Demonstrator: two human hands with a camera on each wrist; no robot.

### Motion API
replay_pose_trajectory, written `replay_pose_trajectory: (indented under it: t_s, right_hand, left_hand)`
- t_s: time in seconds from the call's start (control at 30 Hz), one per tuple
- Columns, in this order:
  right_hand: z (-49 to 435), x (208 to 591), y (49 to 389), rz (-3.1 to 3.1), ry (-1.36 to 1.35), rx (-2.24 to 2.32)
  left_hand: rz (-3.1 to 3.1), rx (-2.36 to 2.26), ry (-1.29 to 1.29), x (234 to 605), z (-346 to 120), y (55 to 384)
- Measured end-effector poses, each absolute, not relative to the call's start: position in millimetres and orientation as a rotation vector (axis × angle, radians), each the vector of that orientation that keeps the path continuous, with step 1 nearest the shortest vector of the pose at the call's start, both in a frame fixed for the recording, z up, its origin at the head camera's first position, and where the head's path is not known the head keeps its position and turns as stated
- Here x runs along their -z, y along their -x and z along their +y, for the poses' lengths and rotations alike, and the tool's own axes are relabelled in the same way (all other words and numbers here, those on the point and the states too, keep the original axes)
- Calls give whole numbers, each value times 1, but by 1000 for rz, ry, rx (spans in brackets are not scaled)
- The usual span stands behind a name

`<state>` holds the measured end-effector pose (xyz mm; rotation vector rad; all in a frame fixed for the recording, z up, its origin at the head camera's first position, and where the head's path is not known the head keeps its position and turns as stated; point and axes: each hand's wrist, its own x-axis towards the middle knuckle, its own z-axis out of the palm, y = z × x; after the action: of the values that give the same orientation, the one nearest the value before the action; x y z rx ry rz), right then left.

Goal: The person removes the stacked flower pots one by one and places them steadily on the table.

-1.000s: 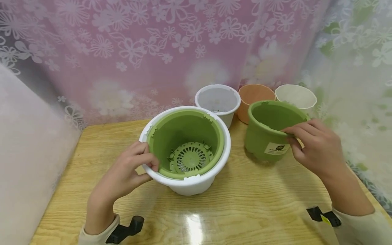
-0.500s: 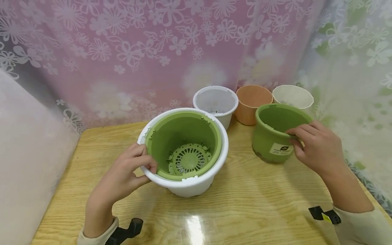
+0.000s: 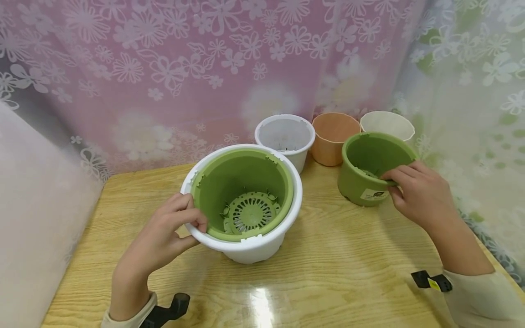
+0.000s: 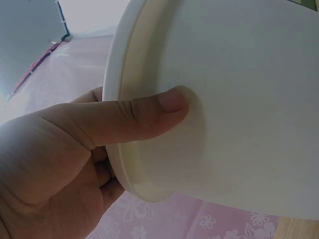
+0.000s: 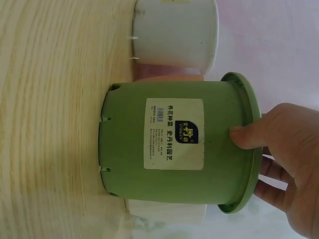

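Observation:
My left hand (image 3: 168, 230) grips the near-left rim of a white plant pot (image 3: 256, 254), with a green pot (image 3: 238, 175) nested inside it. Slots pierce the green pot's round base. In the left wrist view, the thumb (image 4: 149, 117) presses the white pot's outer wall below the rim, and the other fingers reach over the rim. My right hand (image 3: 424, 193) pinches the rim of another green pot (image 5: 124, 139), which bears a cream printed label (image 5: 174, 134). Its thumb (image 5: 249, 135) lies on the outside, while its fingers are partly hidden behind the rim.
Along the back stand a smaller white pot (image 3: 301, 157), an orange pot (image 3: 328, 152) and a cream pot (image 3: 387, 125), the last two partly behind the right green pot. Floral curtains (image 3: 184, 82) enclose the wooden table (image 3: 320, 273) at the back and sides.
The right hand has shifted its green pot rightward and back toward the cream pot, and more of its inside now shows. The left hand keeps its grip on the white pot. The view has drifted slightly.

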<state>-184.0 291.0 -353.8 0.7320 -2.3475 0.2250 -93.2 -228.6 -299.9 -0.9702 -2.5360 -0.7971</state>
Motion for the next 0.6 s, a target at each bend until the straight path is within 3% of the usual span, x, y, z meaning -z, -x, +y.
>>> replay_pose_trajectory:
  t_s: [0.37, 0.6]
  right_hand:
    - [279, 340, 183, -2463, -727, -235]
    - [209, 305, 167, -1982, -1004, -456]
  left_hand:
    - [-2540, 779, 960, 299, -230, 93]
    - [-2533, 797, 976, 299, -229, 94]
